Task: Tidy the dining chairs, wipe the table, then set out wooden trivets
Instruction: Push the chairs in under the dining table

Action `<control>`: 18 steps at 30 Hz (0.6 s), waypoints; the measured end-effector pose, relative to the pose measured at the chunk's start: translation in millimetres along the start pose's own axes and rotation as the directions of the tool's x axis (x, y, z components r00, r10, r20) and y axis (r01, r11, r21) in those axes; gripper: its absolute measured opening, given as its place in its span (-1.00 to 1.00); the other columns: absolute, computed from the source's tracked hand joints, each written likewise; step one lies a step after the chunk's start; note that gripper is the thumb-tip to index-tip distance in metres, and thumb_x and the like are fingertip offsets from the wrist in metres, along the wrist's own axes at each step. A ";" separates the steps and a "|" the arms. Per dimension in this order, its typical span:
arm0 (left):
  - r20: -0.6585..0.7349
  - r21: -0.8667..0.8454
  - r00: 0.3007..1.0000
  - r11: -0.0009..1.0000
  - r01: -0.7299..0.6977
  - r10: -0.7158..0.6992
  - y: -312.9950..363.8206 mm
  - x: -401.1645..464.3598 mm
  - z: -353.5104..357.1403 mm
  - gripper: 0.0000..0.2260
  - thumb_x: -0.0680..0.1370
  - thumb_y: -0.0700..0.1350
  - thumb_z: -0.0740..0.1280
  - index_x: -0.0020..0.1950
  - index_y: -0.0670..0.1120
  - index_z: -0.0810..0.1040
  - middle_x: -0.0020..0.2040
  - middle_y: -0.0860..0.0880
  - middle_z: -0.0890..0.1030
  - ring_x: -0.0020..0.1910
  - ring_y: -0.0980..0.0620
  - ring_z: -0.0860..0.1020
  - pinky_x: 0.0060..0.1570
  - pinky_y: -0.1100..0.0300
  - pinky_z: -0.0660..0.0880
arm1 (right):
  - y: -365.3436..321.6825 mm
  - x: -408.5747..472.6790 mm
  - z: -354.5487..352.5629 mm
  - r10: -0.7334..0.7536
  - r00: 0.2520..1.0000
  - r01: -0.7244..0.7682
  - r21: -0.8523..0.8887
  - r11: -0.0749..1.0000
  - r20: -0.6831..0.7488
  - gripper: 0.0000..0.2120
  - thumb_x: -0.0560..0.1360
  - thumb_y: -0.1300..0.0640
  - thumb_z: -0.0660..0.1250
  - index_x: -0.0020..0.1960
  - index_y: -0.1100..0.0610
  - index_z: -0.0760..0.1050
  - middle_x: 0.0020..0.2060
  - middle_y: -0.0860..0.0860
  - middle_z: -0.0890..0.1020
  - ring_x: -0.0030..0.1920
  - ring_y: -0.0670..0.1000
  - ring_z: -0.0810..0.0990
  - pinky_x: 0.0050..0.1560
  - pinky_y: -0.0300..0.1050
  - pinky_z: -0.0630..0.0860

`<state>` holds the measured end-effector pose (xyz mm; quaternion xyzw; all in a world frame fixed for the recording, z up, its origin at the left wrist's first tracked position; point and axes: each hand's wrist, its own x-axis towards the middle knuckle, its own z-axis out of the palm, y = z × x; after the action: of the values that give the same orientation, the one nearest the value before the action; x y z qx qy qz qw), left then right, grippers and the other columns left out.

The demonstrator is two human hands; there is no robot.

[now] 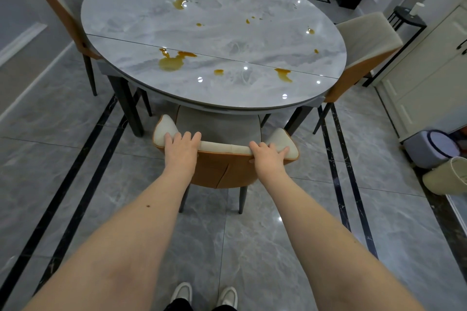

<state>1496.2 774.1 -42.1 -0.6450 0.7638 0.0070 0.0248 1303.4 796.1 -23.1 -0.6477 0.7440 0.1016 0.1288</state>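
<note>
- The left hand [180, 150] gripped the top edge of the near dining chair with a cream padded backrest and orange shell [223, 159], fingers curled over the rim toward the seat.
- The right hand [267, 158] gripped the same top edge further toward 3 o'clock, fingers hooked over the cream padding; the two hands sat well apart on the backrest.
- That chair stood at 6 o'clock of the round grey marble-patterned tabletop [214, 40], its seat partly tucked under the tabletop's near edge and its dark legs on the grey tiled floor [252, 247].
- Both forearms reached straight out from the person to the backrest, with white shoes [204, 295] visible at the bottom of the view.
- Amber-yellow liquid spills [171, 62] dotted the tabletop, the largest puddle lying at about 11 o'clock from the left hand, smaller ones scattered toward the far rim.
- A second cream-and-orange chair [364, 55] stood at 3 o'clock of the tabletop, touching or just beside its edge.
- A third matching chair [63, 0] stood at 9 to 10 o'clock of the tabletop.
- A grey lidded bin [432, 149] and a cream basket [447, 177] sat on the floor at 3 o'clock from the right hand, beside a white cabinet [429, 70].
</note>
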 end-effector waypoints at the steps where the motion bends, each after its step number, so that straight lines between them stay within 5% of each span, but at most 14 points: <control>1: 0.002 0.001 1.000 1.000 0.000 0.000 -0.2 -0.2 -0.1 -0.47 0.40 -0.17 0.44 0.27 0.00 0.26 0.15 -0.05 0.48 0.21 -0.11 0.41 0.29 -0.08 0.21 | 0.1 0.8 1.0 0.001 1.000 -0.001 0.001 1.000 -0.001 -0.62 0.51 0.27 0.30 0.23 0.00 0.27 0.16 0.07 0.45 0.30 0.19 0.32 0.36 0.49 -0.08; 18: 0.005 -0.010 1.000 1.000 -0.012 0.012 -6.0 -1.8 -1.9 -0.46 0.41 -0.18 0.44 0.30 -0.01 0.26 0.16 -0.07 0.48 0.24 -0.12 0.40 0.35 -0.13 0.19 | -6.6 0.7 6.8 0.006 1.000 -0.006 -0.018 1.000 -0.027 -0.66 0.54 0.24 0.27 0.25 0.01 0.27 0.14 0.07 0.46 0.29 0.19 0.33 0.34 0.50 -0.05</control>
<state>1502.4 774.8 -40.0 -0.6404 0.7676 0.0129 0.0235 1310.3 796.6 -29.7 -0.6479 0.7467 0.1001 0.1126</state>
